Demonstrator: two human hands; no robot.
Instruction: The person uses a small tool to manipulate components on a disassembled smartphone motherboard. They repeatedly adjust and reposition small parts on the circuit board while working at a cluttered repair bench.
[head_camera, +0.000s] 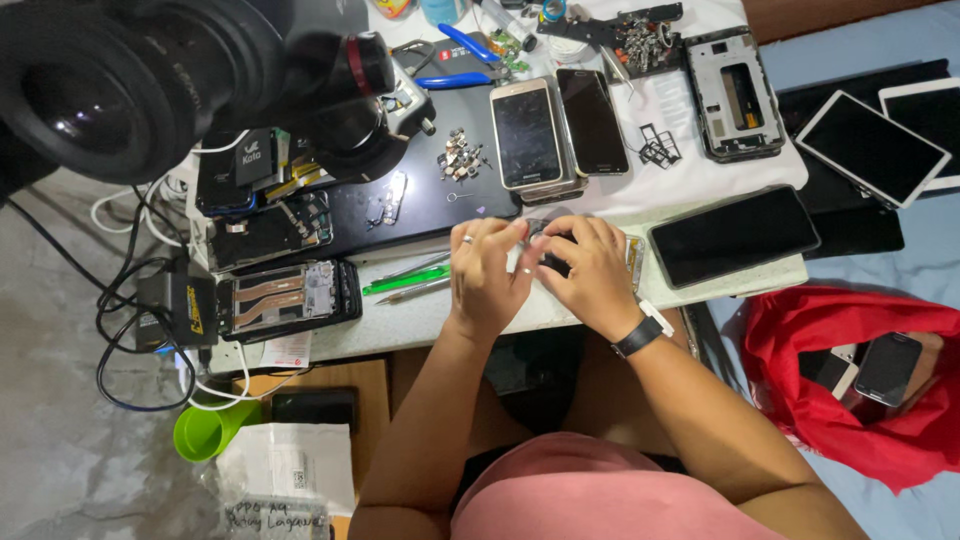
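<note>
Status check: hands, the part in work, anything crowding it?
Left hand and right hand both pinch a small dark part at the table edge. Black phone lies close right; green tool close left.

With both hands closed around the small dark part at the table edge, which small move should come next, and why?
Probably draw the small dark part inward from the table edge. The left hand and right hand pinch it between fingertips close to that edge, so a slip could drop it. What the part is cannot be told.
</note>
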